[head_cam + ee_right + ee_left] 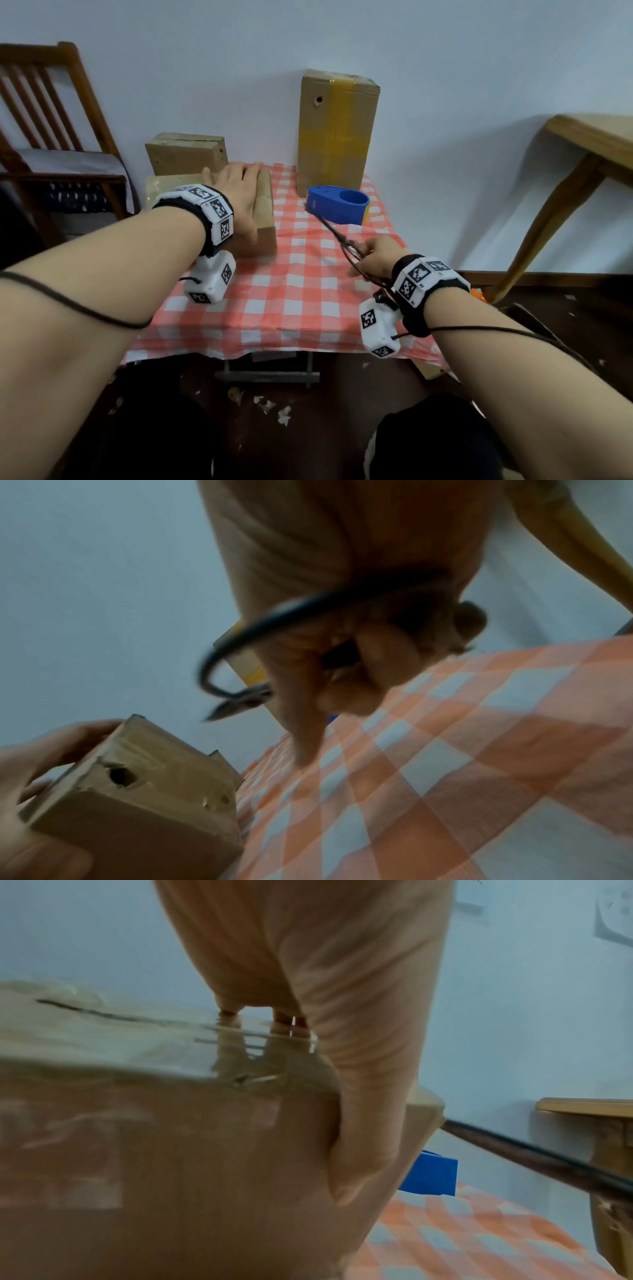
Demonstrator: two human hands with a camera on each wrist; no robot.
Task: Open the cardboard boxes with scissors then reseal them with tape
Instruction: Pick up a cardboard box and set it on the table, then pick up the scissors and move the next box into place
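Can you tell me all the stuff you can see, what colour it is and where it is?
Cardboard boxes: three, brown; a tall box standing at the back, a small box back left, a near box under the left hand.
Tape dispenser: one, blue; in front of the tall box.
Scissors: one, dark; in the right hand.
Tablecloth: one, red and white checks; covering the table.
Chair: one, brown wood; left.
Wooden table: one, light; right.
Left hand: resting on the near box.
Right hand: gripping the scissors.

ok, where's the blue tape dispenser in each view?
Head: blue tape dispenser at table centre, in front of the tall box.
Left wrist: blue corner lower right, behind the thumb.
Right wrist: barely a blue sliver, mostly hidden.
Shared landmark: checked tablecloth.
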